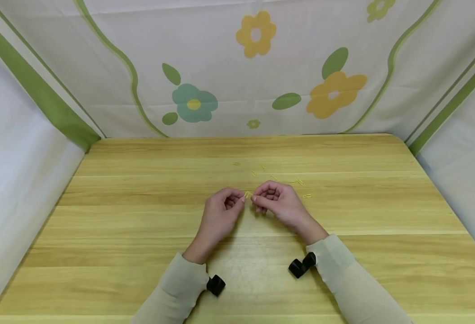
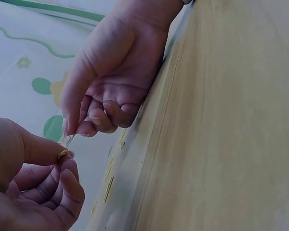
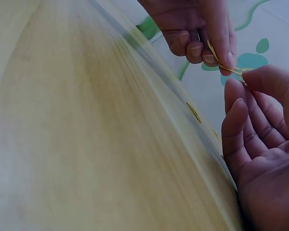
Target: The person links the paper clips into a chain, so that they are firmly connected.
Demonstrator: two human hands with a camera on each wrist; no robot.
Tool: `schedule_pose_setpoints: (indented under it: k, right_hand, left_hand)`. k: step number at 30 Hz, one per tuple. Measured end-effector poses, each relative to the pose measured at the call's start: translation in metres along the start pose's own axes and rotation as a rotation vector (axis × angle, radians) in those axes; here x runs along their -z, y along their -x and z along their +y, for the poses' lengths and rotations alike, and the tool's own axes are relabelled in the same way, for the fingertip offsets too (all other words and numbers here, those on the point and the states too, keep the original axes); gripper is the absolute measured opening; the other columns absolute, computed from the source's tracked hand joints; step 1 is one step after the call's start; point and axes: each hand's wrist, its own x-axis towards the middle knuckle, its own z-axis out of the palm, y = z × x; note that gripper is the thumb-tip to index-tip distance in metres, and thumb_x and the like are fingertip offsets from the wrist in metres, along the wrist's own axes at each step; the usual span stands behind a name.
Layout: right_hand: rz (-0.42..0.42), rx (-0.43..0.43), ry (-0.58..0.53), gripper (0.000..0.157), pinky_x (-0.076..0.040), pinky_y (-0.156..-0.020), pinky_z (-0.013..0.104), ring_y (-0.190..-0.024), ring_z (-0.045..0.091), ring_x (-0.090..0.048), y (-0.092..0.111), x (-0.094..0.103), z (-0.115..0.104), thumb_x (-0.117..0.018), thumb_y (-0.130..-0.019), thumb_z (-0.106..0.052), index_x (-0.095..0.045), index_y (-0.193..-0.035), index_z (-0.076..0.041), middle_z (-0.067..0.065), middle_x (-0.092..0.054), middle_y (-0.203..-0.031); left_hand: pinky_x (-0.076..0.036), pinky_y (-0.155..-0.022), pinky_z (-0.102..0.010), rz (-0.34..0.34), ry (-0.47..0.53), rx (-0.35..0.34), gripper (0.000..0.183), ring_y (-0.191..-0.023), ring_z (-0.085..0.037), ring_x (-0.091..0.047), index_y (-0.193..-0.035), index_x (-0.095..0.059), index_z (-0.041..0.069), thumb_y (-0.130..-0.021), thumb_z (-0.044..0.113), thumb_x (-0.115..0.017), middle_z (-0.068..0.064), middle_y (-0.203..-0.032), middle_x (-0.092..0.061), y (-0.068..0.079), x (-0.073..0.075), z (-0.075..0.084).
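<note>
Fabric [image 1: 14, 180] hangs white along your far left, with a green band [image 1: 38, 99] running down it to the back corner of the wood-grain table [image 1: 111, 220]. Next, low in the head view, your left sleeve [image 1: 180, 281] comes in, pale, with a small black device [image 1: 216, 285] at the cuff. Behind the table's far edge, a teal flower [image 1: 182, 96] shows on the printed backdrop [image 1: 229, 81].

Your left hand [image 1: 219, 215] pinches yellow paper-clip wire [image 1: 247, 194] between thumb and forefinger, the other fingers curled in. That wire spans the narrow gap between your two hands, near the middle of the table; you cannot tell whether it is one clip or two joined. Past the gap, one loose clip [image 1: 236, 164] lies farther back, then three more scattered to its right.

Your right hand [image 1: 279, 203] pinches the wire's other end with thumb and fingertips, its remaining fingers bent. Beyond its knuckles two clips [image 1: 300, 182] lie close together, and another single clip [image 1: 308, 196] rests nearer you, just right of the hand. Your right sleeve [image 1: 348, 274] has its own black device [image 1: 300, 267], and more white fabric [image 1: 464, 171] closes the right side.
</note>
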Motion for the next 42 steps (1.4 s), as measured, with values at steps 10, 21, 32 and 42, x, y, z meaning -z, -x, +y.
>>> schedule_pose_setpoints:
  k: [10, 21, 32, 42]
  right_hand:
    - [0.024, 0.005, 0.036, 0.016, -0.062, -0.068, 0.028, -0.074, 0.016, -0.072, -0.0007, -0.0006, -0.0009, -0.076, -0.100, -0.010, -0.072, -0.110, 0.002, 0.021, -0.076, -0.098]
    - [0.014, -0.028, 0.058, 0.014, -0.062, -0.068, 0.028, -0.073, 0.016, -0.072, -0.0007, -0.0010, -0.0007, -0.077, -0.100, -0.009, -0.072, -0.109, 0.001, 0.015, -0.078, -0.095]
    - [0.026, -0.023, 0.093, 0.014, -0.057, -0.061, 0.026, -0.072, 0.017, -0.071, -0.0012, -0.0015, -0.0007, -0.076, -0.101, -0.011, -0.072, -0.109, -0.001, 0.017, -0.077, -0.092]
    - [-0.017, 0.028, 0.109, 0.010, -0.061, -0.067, 0.031, -0.073, 0.020, -0.071, 0.0008, -0.0045, 0.0004, -0.076, -0.099, -0.008, -0.073, -0.106, -0.001, 0.020, -0.076, -0.092]
  left_hand:
    - [-0.050, -0.073, -0.023, -0.011, -0.008, 0.024, 0.013, -0.081, -0.015, -0.061, -0.107, -0.078, 0.000, -0.104, 0.010, -0.070, -0.010, -0.093, -0.072, 0.0014, 0.0011, 0.0017]
    - [-0.048, -0.069, -0.022, 0.024, -0.070, -0.060, 0.008, -0.077, -0.014, -0.058, -0.099, -0.076, -0.001, -0.101, 0.004, -0.071, -0.010, -0.088, -0.070, 0.0019, 0.0002, 0.0025]
    - [-0.048, -0.069, -0.022, 0.017, -0.111, -0.080, 0.007, -0.076, -0.015, -0.058, -0.097, -0.075, 0.000, -0.101, 0.004, -0.071, -0.009, -0.087, -0.069, 0.0028, 0.0000, 0.0032]
    - [-0.049, -0.068, -0.022, 0.048, -0.121, -0.122, 0.006, -0.076, -0.014, -0.058, -0.095, -0.074, -0.001, -0.099, 0.001, -0.070, -0.010, -0.087, -0.068, 0.0036, -0.0008, 0.0034]
